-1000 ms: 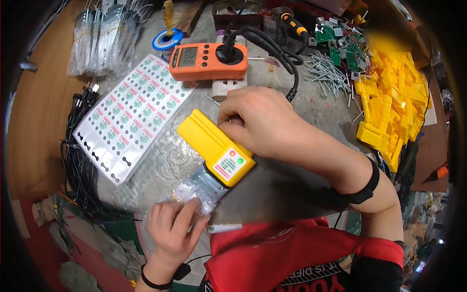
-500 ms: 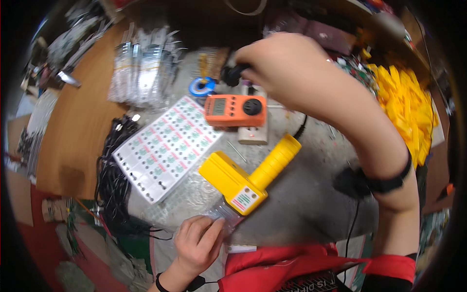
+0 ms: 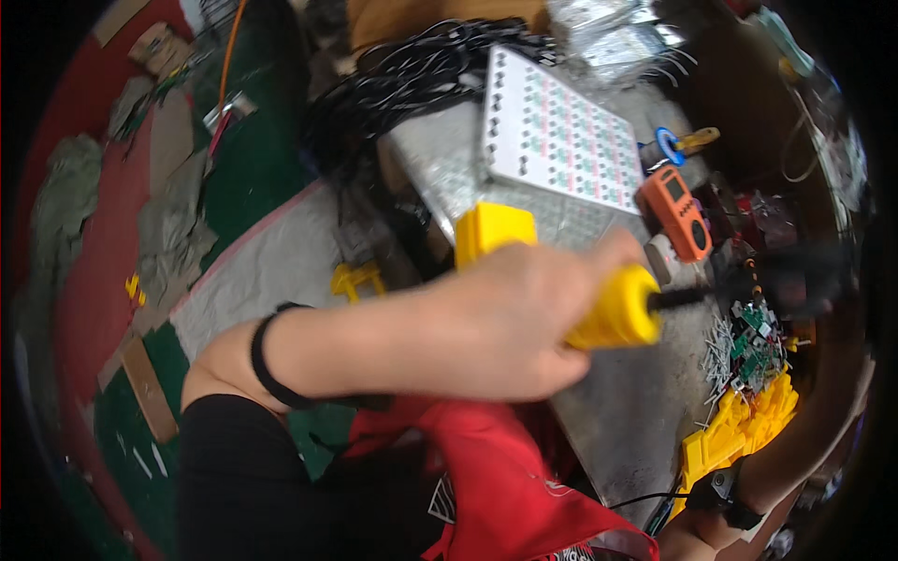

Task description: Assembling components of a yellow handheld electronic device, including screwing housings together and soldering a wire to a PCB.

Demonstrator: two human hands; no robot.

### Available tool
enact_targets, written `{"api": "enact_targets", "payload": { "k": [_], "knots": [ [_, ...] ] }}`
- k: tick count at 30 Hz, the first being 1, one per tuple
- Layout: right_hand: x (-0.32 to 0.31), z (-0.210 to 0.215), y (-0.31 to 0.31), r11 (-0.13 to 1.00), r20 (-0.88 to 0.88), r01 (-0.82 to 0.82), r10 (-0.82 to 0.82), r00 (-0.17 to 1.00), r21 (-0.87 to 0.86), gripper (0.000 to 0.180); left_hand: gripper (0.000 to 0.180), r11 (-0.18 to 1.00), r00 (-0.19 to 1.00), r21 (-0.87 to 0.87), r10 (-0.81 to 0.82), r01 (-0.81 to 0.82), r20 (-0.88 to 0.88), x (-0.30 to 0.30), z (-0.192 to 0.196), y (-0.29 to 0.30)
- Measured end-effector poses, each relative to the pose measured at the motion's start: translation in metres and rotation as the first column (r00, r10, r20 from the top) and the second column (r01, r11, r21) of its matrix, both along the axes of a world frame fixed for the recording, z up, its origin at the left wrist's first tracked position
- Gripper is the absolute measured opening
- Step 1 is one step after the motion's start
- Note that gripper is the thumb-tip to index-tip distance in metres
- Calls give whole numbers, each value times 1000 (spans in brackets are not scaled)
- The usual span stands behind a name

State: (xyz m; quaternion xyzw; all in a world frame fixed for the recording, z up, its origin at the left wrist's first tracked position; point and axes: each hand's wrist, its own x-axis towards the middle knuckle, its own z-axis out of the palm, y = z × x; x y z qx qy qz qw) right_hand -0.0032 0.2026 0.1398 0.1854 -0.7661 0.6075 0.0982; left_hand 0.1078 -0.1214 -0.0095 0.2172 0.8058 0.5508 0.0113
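The person's left hand (image 3: 510, 323) is wrapped tightly around a yellow torch-shaped device (image 3: 613, 309), its rounded end sticking out past the fingers, above the grey workbench (image 3: 627, 421). The right hand is blurred at the right edge; its grip cannot be made out. An orange meter (image 3: 680, 213) lies nearby.

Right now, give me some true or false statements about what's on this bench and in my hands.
1. The left hand grips the yellow device. True.
2. The orange meter is held in a hand. False: it lies on the table, beyond the device.
3. A sticker sheet lies beside the black cables. True.
4. The yellow parts are piled at the far left. False: they sit at the right, by the right forearm.
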Motion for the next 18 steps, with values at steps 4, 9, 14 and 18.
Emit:
{"api": "enact_targets", "payload": {
  "k": [4,9,14,18],
  "knots": [
    [9,-45,-30,895,224,-141,47,973,424,30,31,966,968,124,209,-226,139,24,-11,-90],
    [27,-74,-36,873,263,-171,51,963,456,29,23,944,732,-143,322,-298,600,52,-108,-200],
    [31,-97,-39,870,392,-244,65,918,427,28,26,501,547,-787,797,-359,258,101,-307,-281],
    [25,-108,-39,877,477,-256,36,878,406,27,39,643,543,-720,714,-261,442,109,-425,-259]
  ]
}}
